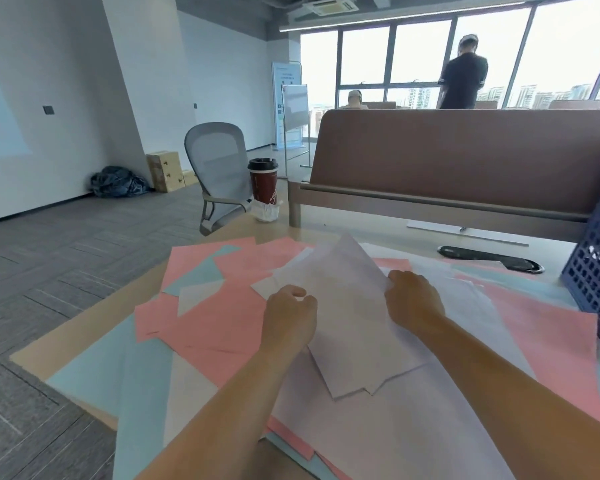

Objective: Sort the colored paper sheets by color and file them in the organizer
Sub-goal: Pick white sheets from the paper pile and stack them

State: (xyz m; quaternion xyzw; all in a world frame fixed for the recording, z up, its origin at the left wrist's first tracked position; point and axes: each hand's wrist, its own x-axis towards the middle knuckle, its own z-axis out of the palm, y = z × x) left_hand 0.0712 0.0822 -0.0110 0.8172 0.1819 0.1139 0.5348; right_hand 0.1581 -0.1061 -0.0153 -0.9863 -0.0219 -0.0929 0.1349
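Early stage. Pinching white sheets at edges with left hand, right hand. Yet to separate pink sheets, blue sheets, fill organizer.

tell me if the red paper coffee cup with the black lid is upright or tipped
Upright: the red paper coffee cup stands straight on the wooden desk, with its black lid on top.
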